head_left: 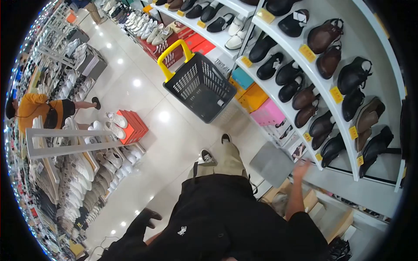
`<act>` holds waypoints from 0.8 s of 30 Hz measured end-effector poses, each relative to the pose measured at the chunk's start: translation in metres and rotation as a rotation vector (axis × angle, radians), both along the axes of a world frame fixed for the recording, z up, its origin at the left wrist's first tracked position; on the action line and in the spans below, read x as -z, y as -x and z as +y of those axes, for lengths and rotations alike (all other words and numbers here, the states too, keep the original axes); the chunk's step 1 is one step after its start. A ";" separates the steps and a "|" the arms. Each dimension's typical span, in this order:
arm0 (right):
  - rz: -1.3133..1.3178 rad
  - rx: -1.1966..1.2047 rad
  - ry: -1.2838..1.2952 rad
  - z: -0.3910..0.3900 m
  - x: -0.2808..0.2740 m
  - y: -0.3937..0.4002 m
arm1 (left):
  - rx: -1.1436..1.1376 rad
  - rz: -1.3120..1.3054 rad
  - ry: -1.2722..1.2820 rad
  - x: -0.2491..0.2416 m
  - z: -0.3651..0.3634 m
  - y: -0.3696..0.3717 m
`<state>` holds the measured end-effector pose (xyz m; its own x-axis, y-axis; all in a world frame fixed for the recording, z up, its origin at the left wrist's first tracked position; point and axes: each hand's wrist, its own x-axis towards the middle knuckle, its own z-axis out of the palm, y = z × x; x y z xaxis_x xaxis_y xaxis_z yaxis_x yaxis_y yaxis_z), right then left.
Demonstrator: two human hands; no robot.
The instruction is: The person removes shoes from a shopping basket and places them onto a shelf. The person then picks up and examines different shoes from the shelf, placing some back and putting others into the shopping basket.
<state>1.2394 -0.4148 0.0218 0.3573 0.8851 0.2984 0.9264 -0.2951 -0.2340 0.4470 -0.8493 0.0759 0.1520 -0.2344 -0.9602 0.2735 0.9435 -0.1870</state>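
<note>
My right hand (301, 169) is blurred beside the lower end of the white shoe shelf. Its fingers look stretched out, and I see nothing in them. Close by is a grey square-topped stool or box (272, 164). Of my left arm only a strip of skin shows at the lower left; a dark, shoe-like item (146, 219) covers the hand, so its fingers are hidden. A black shopping basket (200, 87) with a raised yellow handle (167, 58) stands on the floor ahead, out of reach of both hands.
Curved white shelves (355, 143) with black and brown shoes and yellow price tags rise on the right. Colored shoeboxes (267, 113) sit beneath them. Racks of white shoes (82, 174) and red boxes (134, 126) line the left. A person in orange (37, 113) is at the far left.
</note>
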 end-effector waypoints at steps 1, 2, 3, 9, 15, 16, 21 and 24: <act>-0.076 -0.198 0.226 -0.026 0.066 0.009 | -0.008 0.009 0.014 -0.002 0.000 0.012; 0.552 -0.150 0.440 -0.044 0.070 0.062 | -0.017 0.015 0.021 -0.003 0.000 0.022; 0.371 -0.275 0.545 -0.063 0.111 0.086 | -0.028 0.025 0.020 -0.003 0.004 0.029; 0.598 -0.583 1.056 -0.017 0.115 0.287 | -0.066 0.262 -0.388 0.070 0.053 0.020; 0.494 -0.549 0.936 0.140 0.166 0.468 | -0.423 0.445 -0.652 0.106 0.208 0.066; 0.587 -0.458 0.856 0.165 0.170 0.504 | -0.542 0.429 -0.595 0.076 0.240 0.083; 0.856 -0.523 0.756 0.304 0.123 0.696 | -0.824 0.472 -0.696 -0.006 0.360 0.175; 1.089 -0.419 0.636 0.367 0.093 0.790 | -0.922 0.563 -0.782 -0.026 0.398 0.217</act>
<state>0.4493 -0.0477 -0.0713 -0.1838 0.8639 -0.4689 0.4024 -0.3691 -0.8378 0.2301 -0.4509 0.1023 -0.5027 0.3773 -0.7777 -0.4536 0.6508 0.6089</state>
